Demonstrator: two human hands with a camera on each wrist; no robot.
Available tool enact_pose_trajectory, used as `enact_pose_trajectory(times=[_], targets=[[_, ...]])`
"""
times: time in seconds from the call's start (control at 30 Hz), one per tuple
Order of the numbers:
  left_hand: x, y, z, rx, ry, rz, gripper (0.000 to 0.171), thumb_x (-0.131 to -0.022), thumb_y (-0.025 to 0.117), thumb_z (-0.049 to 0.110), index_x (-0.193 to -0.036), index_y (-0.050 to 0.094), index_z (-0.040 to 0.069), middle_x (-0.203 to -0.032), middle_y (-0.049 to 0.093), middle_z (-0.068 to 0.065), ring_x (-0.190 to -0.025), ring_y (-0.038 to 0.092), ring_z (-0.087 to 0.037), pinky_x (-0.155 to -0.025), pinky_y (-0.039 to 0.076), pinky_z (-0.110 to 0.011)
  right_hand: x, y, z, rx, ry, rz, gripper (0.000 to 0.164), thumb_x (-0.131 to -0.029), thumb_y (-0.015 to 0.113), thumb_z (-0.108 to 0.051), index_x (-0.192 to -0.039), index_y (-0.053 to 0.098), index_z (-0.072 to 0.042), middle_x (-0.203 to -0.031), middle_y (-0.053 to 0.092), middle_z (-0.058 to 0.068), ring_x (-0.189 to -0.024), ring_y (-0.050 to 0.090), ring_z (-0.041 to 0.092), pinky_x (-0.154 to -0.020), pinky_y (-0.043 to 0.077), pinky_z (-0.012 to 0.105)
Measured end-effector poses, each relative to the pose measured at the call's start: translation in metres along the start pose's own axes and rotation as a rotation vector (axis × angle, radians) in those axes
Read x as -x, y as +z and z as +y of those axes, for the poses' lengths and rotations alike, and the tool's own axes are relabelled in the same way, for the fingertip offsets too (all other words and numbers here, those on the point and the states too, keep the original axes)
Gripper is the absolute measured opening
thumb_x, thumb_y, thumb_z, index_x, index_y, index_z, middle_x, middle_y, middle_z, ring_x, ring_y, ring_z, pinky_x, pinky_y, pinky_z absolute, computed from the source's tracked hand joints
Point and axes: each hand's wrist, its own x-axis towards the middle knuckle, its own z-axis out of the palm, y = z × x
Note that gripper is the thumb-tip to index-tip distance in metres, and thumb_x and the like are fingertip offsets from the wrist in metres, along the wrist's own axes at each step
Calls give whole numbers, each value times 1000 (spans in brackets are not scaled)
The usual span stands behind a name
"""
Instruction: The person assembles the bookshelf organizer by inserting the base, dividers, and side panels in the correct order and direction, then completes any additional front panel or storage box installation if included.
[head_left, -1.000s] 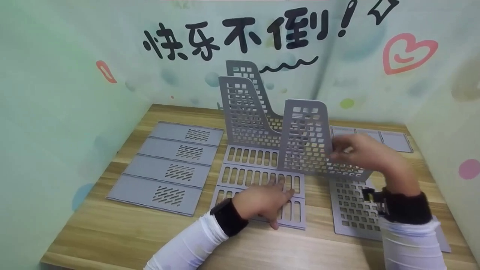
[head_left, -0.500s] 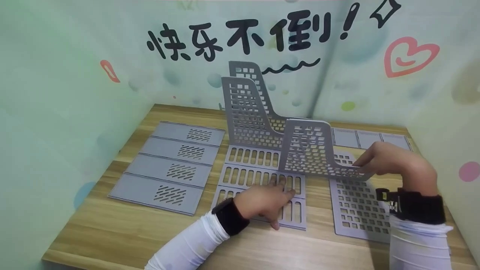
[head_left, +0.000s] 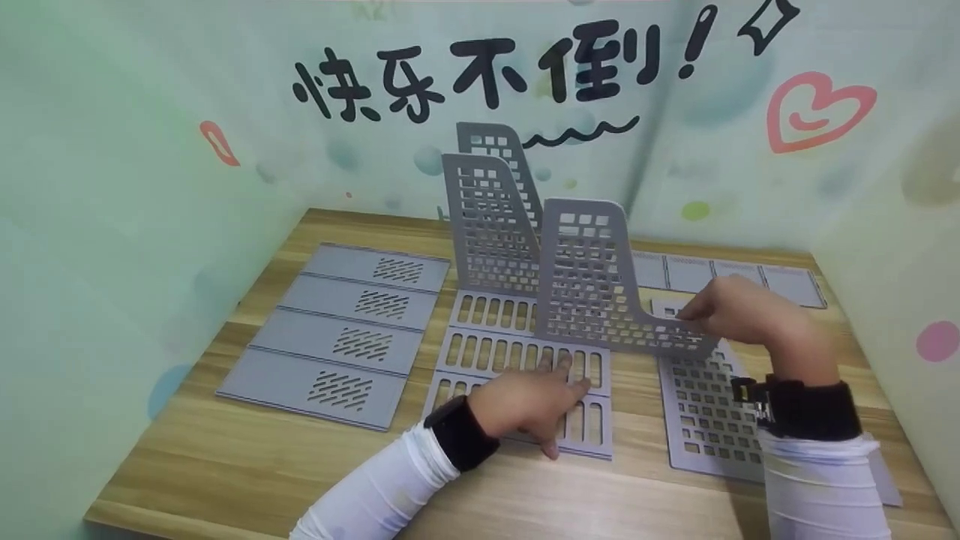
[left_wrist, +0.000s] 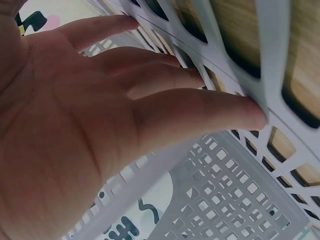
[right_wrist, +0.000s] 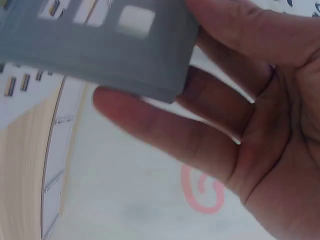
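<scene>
Slotted panel [head_left: 480, 376] lies flat on the wooden table [head_left: 247, 457] in the head view, the left hand [head_left: 529, 405] resting spread upon it and the right hand [head_left: 739, 311] pinching the low end of an upright perforated panel [head_left: 592, 292] at the slotted panel's right side — a vented panel [head_left: 315, 330] lies to its left, two tall panels [head_left: 491, 217] rise toward its far end. In the left wrist view, extended fingers [left_wrist: 205, 110] touch the slotted panel. In the right wrist view, thumb [right_wrist: 240, 22] and fingers grasp the perforated panel's corner.
</scene>
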Motion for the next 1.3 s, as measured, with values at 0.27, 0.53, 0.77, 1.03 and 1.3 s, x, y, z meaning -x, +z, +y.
enact_pose_trajectory(times=[0.27, 0.53, 0.77, 1.03, 1.3], targets=[[-3, 1, 0, -31, 7, 3, 122, -74, 94, 46, -171, 21, 32, -181, 4, -11, -167, 14, -39, -127, 30, -70, -5, 3, -7, 30, -42, 40, 25, -88, 70, 4, -106, 85, -5, -105, 83, 18, -101, 79, 37, -95, 61, 58], [-1, 4, 0, -27, 0, 15, 124, -72, 95, 46, -171, 22, 33, -181, 6, -12, -166, 16, -39, -127, 29, -69, -7, 6, -12, 4, -41, 23, 27, -88, 69, 6, -108, 85, -4, -105, 83, 17, -95, 80, 30, -88, 65, 53], [-2, 5, 0, -46, -8, 9, 124, -72, 95, 47, -171, 20, 36, -181, 4, -11, -167, 13, -39, -126, 29, -72, -14, 13, -22, -10, -59, 48, 24, -91, 72, 3, -109, 84, -5, -109, 82, 17, -102, 79, 36, -93, 63, 55], [-3, 4, 2, -57, -10, 12, 123, -73, 95, 46, -171, 21, 37, -181, 4, -12, -167, 13, -39, -125, 29, -73, -19, 18, -31, 13, -104, 97, 25, -91, 70, 7, -109, 84, -3, -105, 82, 19, -97, 80, 36, -90, 65, 53], [-2, 2, -1, -36, 4, 7, 121, -75, 95, 46, -171, 20, 38, -182, 2, -11, -167, 11, -38, -125, 32, -72, -24, 26, -38, 2, -182, 130, 27, -88, 74, 6, -111, 84, -6, -105, 83, 18, -92, 81, 32, -84, 67, 47]])
